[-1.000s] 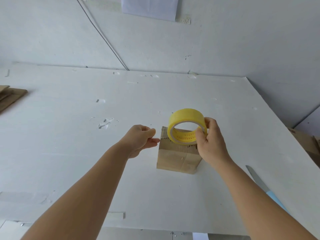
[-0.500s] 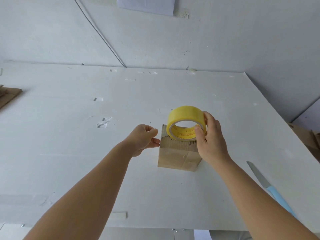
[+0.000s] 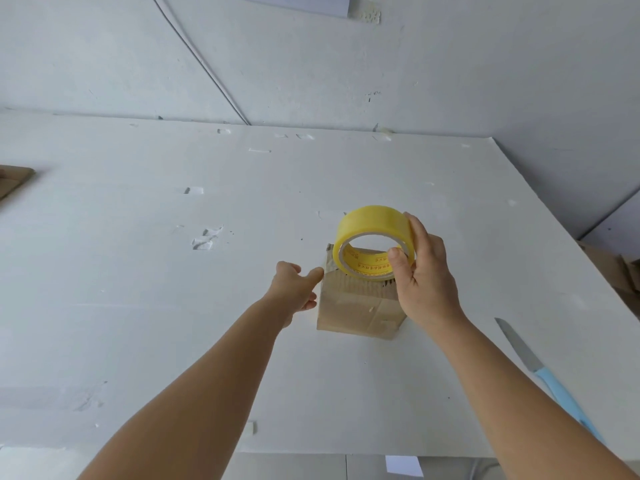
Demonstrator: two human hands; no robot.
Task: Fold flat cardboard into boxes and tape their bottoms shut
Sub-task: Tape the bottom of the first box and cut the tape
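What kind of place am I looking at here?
Probably a plain packing or craft workstation: a white table flecked with tape scraps, a small cardboard box, a yellow tape roll in the right hand, and a blue-handled knife.

Bare packing workroom: white worktable [image 3: 138, 306], plain walls [image 3: 450, 64], stacked flat cardboard [image 3: 14, 181].

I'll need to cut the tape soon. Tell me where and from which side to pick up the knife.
Grip the knife by its light blue handle, the end nearer you, not the bare metal blade pointing away. It lies flat on the table, right of the box. Come from above, probably with the right hand once it puts down the tape roll.
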